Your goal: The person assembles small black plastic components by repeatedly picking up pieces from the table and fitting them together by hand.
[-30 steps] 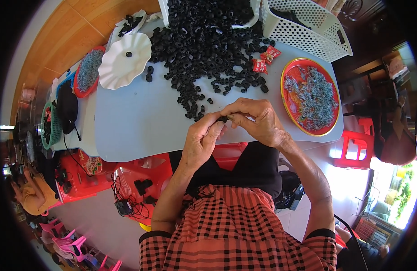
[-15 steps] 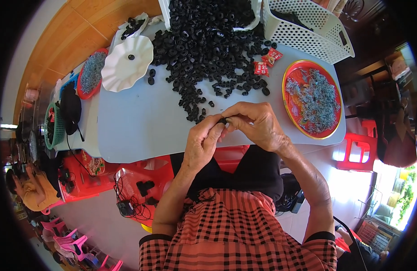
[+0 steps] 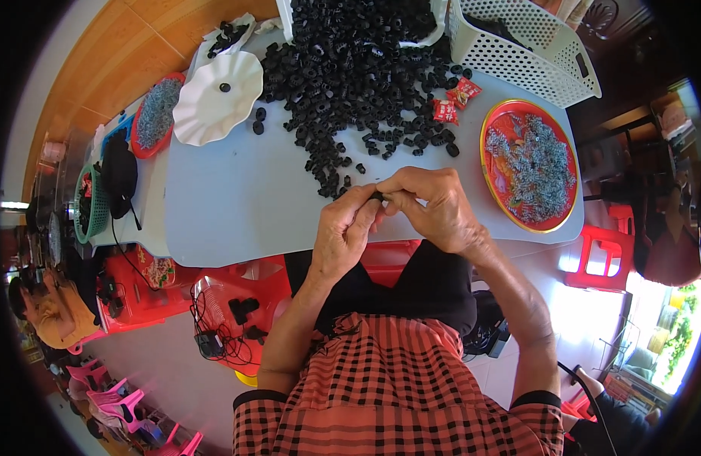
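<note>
Since the earlier frame, the view shifts slightly over the desk [image 3: 236, 205]; little else moves. The left hand [image 3: 343, 228], curled, pinches a small black part [image 3: 377, 196] above the desk's near side; steady support likely serves best. The right hand [image 3: 435, 201], fingers bent, grips the same part.

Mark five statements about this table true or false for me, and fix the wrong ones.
1. Fingertips of the left hand and right hand meet at a small black part. True.
2. The scalloped white dish is heaped full. False: a single black piece lies in the dish.
3. A gold-rimmed red tray sits right of the black pile. True.
4. Two red packets lie beside the pile. True.
5. The perforated white basket stands at the near edge. False: the basket is at the far right.
</note>
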`<state>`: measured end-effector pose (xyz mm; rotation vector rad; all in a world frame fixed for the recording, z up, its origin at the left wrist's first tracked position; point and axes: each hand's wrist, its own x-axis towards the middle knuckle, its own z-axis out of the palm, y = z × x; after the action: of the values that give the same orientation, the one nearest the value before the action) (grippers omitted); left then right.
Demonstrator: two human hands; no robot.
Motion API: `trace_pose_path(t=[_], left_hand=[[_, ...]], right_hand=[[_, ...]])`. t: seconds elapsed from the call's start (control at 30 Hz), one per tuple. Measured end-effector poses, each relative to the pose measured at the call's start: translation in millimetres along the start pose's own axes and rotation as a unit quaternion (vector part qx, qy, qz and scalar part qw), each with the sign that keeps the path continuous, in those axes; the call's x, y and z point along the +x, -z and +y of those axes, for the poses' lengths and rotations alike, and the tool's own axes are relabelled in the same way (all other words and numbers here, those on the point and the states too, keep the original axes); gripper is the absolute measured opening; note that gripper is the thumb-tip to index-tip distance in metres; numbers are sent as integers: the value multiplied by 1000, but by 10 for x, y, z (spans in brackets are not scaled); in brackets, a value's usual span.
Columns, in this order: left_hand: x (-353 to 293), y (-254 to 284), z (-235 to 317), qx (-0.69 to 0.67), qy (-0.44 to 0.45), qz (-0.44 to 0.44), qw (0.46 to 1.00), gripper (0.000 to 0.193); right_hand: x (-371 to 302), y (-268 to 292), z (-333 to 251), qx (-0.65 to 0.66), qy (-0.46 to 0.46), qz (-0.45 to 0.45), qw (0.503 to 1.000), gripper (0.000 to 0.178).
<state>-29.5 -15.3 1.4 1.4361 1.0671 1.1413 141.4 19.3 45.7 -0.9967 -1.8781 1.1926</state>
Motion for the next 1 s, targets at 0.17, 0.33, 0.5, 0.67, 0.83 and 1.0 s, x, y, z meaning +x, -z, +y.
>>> trace_pose_path(t=[0.17,0.33,0.5,0.67,0.83,1.0], left_hand=[[1,36,-47,-3,-10,-22,1000,23],[-3,27,-69,-33,-2,-24,999,28],[-25,14,-50,-16,-30,-13,999,24],[-36,42,-57,-9,-27,-17,999,23],[-1,48,-63,-32,-22,-21,999,22],[5,-2,-67,-15,-25,1,1000,22]], right_hand=[[-25,17,-73,-48,-6,15,999,13],[3,32,-49,-37,-23,-9,999,12],[-90,-87,71,70,-75,46,994,11],[-77,-79,56,4,-61,28,998,12],[-36,-38,47,-14,-33,16,999,13],[-23,-79,-6,-125,43,43,990,15]])
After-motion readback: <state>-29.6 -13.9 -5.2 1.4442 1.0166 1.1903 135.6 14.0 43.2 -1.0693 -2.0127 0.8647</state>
